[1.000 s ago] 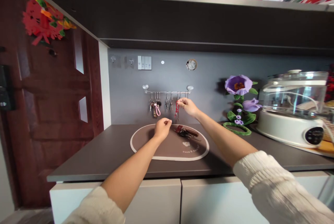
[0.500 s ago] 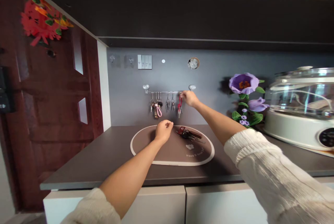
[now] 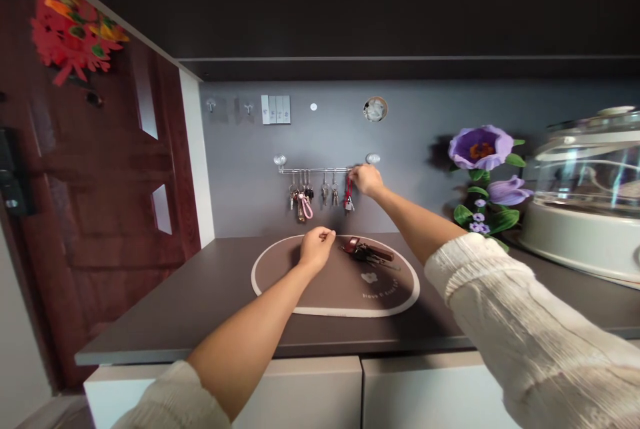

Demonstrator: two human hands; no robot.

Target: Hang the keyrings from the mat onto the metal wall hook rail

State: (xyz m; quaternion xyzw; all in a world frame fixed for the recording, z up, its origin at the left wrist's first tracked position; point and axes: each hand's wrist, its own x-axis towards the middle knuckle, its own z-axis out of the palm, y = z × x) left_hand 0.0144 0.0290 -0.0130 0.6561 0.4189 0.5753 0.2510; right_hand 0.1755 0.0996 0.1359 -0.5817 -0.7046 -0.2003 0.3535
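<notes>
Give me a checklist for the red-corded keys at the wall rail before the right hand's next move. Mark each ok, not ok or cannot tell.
1. Right hand at the red cord: ok, near its top by the rail.
2. Red cord hooked on: cannot tell, the right hand covers that spot.
3. Both rail mounts against the wall: ok.
4. Left hand clear of the hanging keys: ok, below them in view.
5. Left hand's contents: cannot tell, it is curled closed.
6. Mat free of keys: not ok, a bunch lies there.
</notes>
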